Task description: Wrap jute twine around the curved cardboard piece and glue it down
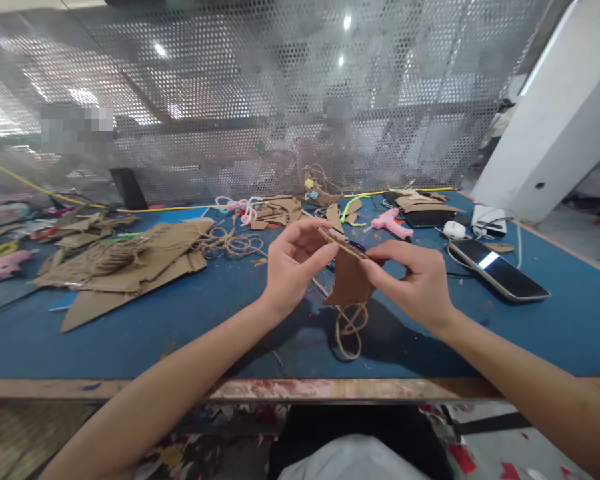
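Note:
Between my two hands a small brown cardboard piece (349, 277) is held up above the blue table, its top edge tilted down to the right. My left hand (300, 261) pinches its upper left corner with thumb and fingers. At the right end of that edge, my right hand (414, 277) grips the cardboard the same way. A loop of jute twine (351, 333) hangs or lies just below the piece; I cannot tell whether it is attached. Something dark blue behind the cardboard is mostly hidden.
Stacked cardboard sheets (165, 257) with a twine bundle (120, 259) lie left. A pink glue gun (393, 224) stands beyond my right hand, and a phone (497, 270) lies farther right. Cardboard scraps (277, 212) and pipe cleaners (245, 210) line the back, before a perforated metal screen (260, 87).

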Demonstrator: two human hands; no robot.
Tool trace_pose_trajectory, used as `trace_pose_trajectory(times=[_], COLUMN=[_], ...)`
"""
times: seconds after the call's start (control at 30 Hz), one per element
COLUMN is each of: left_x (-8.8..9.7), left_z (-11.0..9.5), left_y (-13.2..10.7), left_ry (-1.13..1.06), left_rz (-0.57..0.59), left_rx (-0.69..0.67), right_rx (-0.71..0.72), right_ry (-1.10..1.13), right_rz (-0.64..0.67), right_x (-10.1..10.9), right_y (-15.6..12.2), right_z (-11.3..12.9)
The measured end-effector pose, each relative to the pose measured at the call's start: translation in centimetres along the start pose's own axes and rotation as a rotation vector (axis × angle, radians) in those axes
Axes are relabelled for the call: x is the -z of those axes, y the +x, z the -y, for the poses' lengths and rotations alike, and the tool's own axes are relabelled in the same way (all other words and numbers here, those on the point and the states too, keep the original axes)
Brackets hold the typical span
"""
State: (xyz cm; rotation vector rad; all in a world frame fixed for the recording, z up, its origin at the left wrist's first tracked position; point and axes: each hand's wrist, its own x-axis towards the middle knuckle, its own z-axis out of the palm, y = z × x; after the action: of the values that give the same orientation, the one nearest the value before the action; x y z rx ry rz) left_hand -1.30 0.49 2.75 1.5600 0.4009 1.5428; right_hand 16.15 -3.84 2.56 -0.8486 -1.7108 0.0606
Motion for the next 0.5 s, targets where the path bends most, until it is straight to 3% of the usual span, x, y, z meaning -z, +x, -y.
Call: trace_pose_trajectory(times=[0.3,0.5], left_x=[-0.21,-0.16], left_z=[-0.17,-0.83], left_y=[-0.14,0.08], left_ry=[0.008,-0.125], left_rz=[-0.048,-0.007], left_rx=[0.041,0.210], right_rx=[0.039,-0.048], right_ry=[-0.008,-0.001], right_rz=[0.006,-0.014], right_x=[-0.04,-0.17], right_y=[-0.26,-0.23], right_z=[0.23,0.17])
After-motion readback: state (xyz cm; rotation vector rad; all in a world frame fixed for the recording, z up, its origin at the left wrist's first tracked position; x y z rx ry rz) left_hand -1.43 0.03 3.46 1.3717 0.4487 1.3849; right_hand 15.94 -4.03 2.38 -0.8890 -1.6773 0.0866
